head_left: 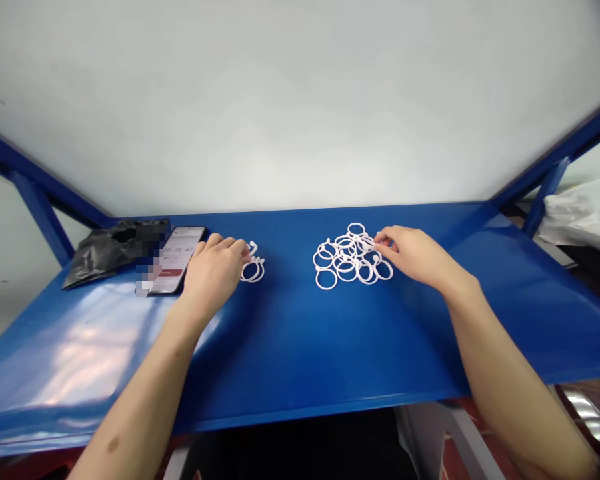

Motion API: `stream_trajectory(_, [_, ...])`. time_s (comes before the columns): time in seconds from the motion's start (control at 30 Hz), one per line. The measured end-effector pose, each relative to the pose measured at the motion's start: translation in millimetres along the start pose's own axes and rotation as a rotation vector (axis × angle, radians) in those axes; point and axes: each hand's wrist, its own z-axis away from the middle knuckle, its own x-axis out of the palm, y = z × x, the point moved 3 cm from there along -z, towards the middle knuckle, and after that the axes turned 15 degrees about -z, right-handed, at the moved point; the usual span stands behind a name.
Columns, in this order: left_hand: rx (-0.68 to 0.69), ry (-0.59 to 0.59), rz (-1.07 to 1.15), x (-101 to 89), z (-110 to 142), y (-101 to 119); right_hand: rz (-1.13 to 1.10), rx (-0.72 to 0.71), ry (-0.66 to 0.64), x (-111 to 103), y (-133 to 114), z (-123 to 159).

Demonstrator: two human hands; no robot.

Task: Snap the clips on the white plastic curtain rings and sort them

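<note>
A heap of several white plastic rings (349,260) lies on the blue table (290,333), right of centre. My right hand (414,255) rests at the heap's right edge, its fingertips pinched on one ring there. A smaller bunch of white rings (253,266) lies left of centre. My left hand (216,270) sits on the table with its fingers curled down onto that bunch, touching it.
A phone (176,267) with a lit screen lies just left of my left hand. A crumpled black bag (107,250) lies at the table's far left. Blue frame struts rise at both back corners. A white bag (583,213) sits off the table's right side.
</note>
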Motion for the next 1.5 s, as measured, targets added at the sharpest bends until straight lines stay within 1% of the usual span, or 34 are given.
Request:
stream_trajectory(0.13, [-0.055, 0.124, 0.036, -8.7, -3, -1, -0.033, -0.136, 0.097, 4, -15, -1])
stream_trajectory(0.2, [-0.049, 0.206, 0.095, -17.5, -5, 5, -0.082, -0.211, 0.123, 13, -26, 1])
stream_trajectory(0.23, [-0.024, 0.249, 0.135, -23.0, -5, 10, -0.118, -0.255, 0.127, 20, -33, 2])
stream_trajectory(0.3, [0.089, 0.323, 0.230, -34.6, -4, 27, -0.216, -0.348, 0.112, 37, -49, 8])
stream_trajectory(0.33, [0.151, 0.350, 0.268, -39.9, -3, 36, -0.283, -0.369, 0.083, 46, -57, 12])
stream_trajectory(0.37, [0.209, 0.381, 0.305, -44.6, 0, 46, -0.363, -0.379, 0.052, 56, -65, 16])
stream_trajectory(0.47, [0.387, 0.405, 0.390, -50.6, 7, 72, -0.564, -0.375, -0.031, 82, -83, 28])
stream_trajectory(0.53, [0.402, 0.428, 0.429, -49.5, 10, 80, -0.659, -0.372, -0.039, 92, -88, 33])
stream_trajectory(0.67, [0.369, 0.438, 0.468, -44.2, 9, 79, -0.792, -0.349, 0.048, 95, -86, 35])
stream_trajectory(0.87, [0.365, 0.501, 0.473, -48.9, 12, 74, -0.794, -0.373, 0.156, 90, -84, 32])
stream_trajectory(0.93, [0.302, 0.542, 0.479, -51.6, 13, 73, -0.787, -0.369, 0.201, 86, -83, 31])
stream_trajectory(0.97, [0.245, 0.552, 0.491, -52.2, 13, 71, -0.783, -0.367, 0.222, 83, -83, 31])
stream_trajectory(1.03, [0.122, 0.522, 0.521, -51.3, 12, 68, -0.761, -0.375, 0.256, 78, -82, 30])
stream_trajectory(1.1, [0.054, 0.442, 0.554, -48.6, 9, 66, -0.708, -0.424, 0.272, 75, -84, 31])
stream_trajectory(1.17, [0.072, 0.359, 0.617, -46.6, 8, 66, -0.637, -0.511, 0.273, 74, -86, 33])
stream_trajectory(1.23, [0.134, 0.284, 0.713, -46.5, 7, 69, -0.579, -0.593, 0.257, 75, -87, 34])
stream_trajectory(1.3, [0.188, 0.235, 0.787, -48.2, 9, 73, -0.526, -0.638, 0.254, 78, -87, 34])
stream_trajectory(1.4, [0.227, 0.243, 0.787, -51.0, 12, 80, -0.414, -0.641, 0.303, 82, -83, 35])
stream_trajectory(1.5, [0.202, 0.277, 0.726, -49.2, 13, 86, -0.258, -0.595, 0.329, 86, -79, 35])
